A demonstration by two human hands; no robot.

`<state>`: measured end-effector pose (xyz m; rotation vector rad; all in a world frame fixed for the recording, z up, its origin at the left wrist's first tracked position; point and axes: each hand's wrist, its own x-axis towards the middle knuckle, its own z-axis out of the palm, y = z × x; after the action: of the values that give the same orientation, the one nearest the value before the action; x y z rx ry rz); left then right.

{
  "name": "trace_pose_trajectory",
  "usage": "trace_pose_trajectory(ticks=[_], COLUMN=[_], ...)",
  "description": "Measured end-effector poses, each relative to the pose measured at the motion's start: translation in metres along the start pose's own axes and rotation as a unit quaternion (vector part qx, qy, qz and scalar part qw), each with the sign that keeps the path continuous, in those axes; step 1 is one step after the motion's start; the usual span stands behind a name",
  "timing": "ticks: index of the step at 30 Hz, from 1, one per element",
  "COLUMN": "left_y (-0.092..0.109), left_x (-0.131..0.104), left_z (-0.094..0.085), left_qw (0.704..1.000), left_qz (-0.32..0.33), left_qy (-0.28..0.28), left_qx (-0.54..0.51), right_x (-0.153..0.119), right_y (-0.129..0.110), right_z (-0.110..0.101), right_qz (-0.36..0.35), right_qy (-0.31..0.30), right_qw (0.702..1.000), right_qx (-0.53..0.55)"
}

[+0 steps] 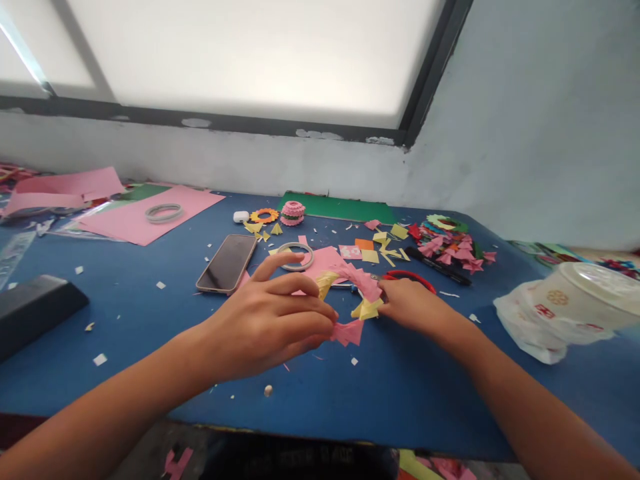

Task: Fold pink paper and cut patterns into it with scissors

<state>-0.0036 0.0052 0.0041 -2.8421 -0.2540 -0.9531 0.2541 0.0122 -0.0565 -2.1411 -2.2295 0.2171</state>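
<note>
A ring of folded pink and yellow paper pieces (356,275) is raised over the near middle of the blue table. My left hand (280,310) grips its lower left part, fingertips pressed on the paper and the index finger lifted. At the ring's right side is my right hand (407,301), closed, its fingertips partly hidden behind the paper and the hand. Red-handled scissors (417,277) lie just beyond my right hand. Behind the ring are a pink paper sheet (323,260) and a roll of tape (297,256).
A phone (228,263) lies left of centre. Farther back are a pink paper stack (293,212) and an orange paper ring (264,215). At right are folded paper pieces (453,247), a black marker (440,267) and a bagged cup (570,303). A dark box (43,310) sits at left.
</note>
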Motion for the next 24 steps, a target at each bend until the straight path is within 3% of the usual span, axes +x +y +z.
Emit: trace_pose_trajectory(ticks=[3, 6, 11, 13, 15, 19, 21, 24], left_y=[-0.002, -0.006, -0.017, -0.023, -0.028, -0.036, -0.037, -0.036], left_x=[0.001, 0.002, 0.001, -0.001, -0.003, -0.005, -0.006, -0.006], left_z=[0.001, 0.0, -0.002, -0.003, -0.003, -0.004, -0.004, -0.004], left_qw=[1.0, 0.999, 0.994, 0.99, 0.985, 0.973, 0.968, 0.963], left_qz=[0.001, -0.021, -0.068, -0.092, -0.114, -0.133, -0.133, -0.123], left_qy=[0.01, 0.02, 0.053, 0.06, 0.069, 0.107, 0.128, 0.143], left_qx=[0.003, 0.02, 0.06, 0.087, 0.113, 0.153, 0.171, 0.193], right_x=[0.005, 0.008, 0.002, -0.003, -0.008, -0.019, -0.024, -0.03], right_y=[0.0, 0.002, 0.005, 0.005, 0.005, 0.002, -0.001, -0.005], right_z=[0.006, 0.008, -0.014, -0.026, -0.036, -0.041, -0.039, -0.036], right_qz=[0.014, 0.016, -0.032, -0.066, -0.082, -0.098, -0.139, -0.214], right_qy=[-0.03, -0.087, -0.152, -0.117, -0.039, 0.137, 0.177, 0.213], right_qw=[0.993, 0.963, 0.932, 0.928, 0.917, 0.851, 0.828, 0.837], right_qx=[0.115, 0.255, 0.327, 0.347, 0.388, 0.498, 0.513, 0.456])
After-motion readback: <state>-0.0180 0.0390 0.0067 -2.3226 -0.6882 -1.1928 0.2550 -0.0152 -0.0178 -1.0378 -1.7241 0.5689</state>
